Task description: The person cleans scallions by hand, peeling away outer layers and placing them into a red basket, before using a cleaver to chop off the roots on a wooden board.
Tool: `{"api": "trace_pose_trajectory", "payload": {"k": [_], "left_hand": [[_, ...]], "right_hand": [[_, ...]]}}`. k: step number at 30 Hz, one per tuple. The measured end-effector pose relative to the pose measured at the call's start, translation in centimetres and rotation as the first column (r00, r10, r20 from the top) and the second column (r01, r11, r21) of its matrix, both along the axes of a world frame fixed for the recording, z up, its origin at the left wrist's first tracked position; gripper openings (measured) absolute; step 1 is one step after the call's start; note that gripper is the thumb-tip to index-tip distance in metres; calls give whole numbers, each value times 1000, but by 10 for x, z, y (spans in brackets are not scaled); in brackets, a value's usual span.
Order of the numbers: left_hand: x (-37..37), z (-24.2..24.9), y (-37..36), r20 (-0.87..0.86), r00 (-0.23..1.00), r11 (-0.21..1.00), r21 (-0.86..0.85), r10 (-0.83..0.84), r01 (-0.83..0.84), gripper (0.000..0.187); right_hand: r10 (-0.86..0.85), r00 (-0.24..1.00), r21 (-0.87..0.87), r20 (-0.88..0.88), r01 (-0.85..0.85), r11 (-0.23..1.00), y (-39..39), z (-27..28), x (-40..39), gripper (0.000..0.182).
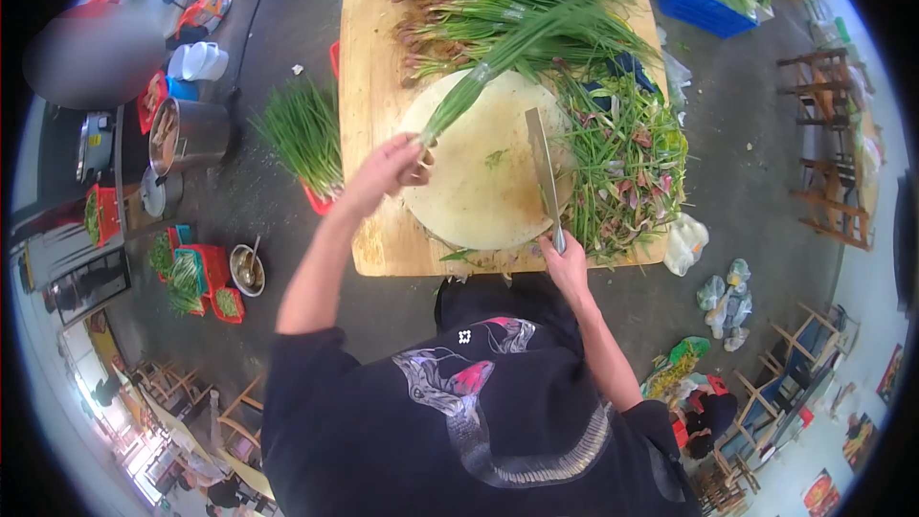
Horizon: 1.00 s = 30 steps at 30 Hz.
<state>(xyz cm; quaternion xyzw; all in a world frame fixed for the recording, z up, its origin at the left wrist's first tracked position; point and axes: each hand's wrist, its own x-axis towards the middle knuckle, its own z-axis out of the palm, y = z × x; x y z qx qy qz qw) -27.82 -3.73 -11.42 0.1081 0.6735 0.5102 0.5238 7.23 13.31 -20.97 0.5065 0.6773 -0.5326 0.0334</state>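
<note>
A bunch of green onions [479, 77], bound with a pale band, is gripped near one end by my left hand [391, 170]. Its leaves reach up and right over the round cutting board [469, 187]. My right hand [563, 258] is wrapped around the handle of a cleaver [546, 168], its blade pointing away from me above the board's right side. More banded bunches of green onions [469, 14], with brownish roots, lie along the table's far side. To the right of the board spreads a heap of onion trimmings [627, 158]. A few green scraps dot the board.
The board stands on a wooden table [369, 86]. Left of it, a red basket [318, 199] holds upright green onions [299, 129]. A blue crate [699, 0] of greens sits at the far right. A steel pot [196, 134] and a metal bowl [247, 271] are on the left.
</note>
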Motion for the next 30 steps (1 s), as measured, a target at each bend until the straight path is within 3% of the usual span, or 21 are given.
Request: {"api": "trace_pose_trajectory", "payload": {"k": [1,2,3,4,6,9,13,20,21,24,27,30], "left_hand": [[31,-8,-10,85,989,983,134,118,-128,41],[60,-18,-15,278,936,924,250,217,-288,44],[92,-25,-15,456,844,862,266,283,-432,47],[121,-23,-6,506,806,829,274,306,-487,48],[159,-54,7,210,896,869,237,392,-435,47],[173,-67,14,214,864,865,125,455,-487,36],[175,-56,20,180,887,871,182,426,-455,15],[174,-83,21,0,920,914,117,391,-389,27],[172,-87,18,-9,930,924,117,369,-365,32],[164,-100,13,-247,951,982,13,188,-191,39],[160,-109,15,-429,883,972,-43,189,-229,44],[160,-111,10,-423,875,969,34,236,-245,47]], "right_hand": [[-1,1000,41,-30,2,999,0,6,-2,39],[-6,999,76,-54,10,997,-4,7,-1,38],[14,999,36,-38,-12,999,-3,1,2,41],[28,998,71,-50,-24,997,-5,-4,4,43],[63,995,145,-75,-51,988,-7,-12,8,46],[77,992,139,-104,-62,988,-4,-19,10,54],[115,985,197,-126,-89,976,0,-21,13,50],[193,978,254,-75,-169,952,-11,-12,23,41],[175,980,261,-90,-147,954,-15,-11,23,40],[174,982,214,-67,-156,964,-22,-8,21,40],[141,986,285,-91,-110,952,-34,-21,18,45],[25,992,301,-123,13,954,-42,-21,8,50]]}}
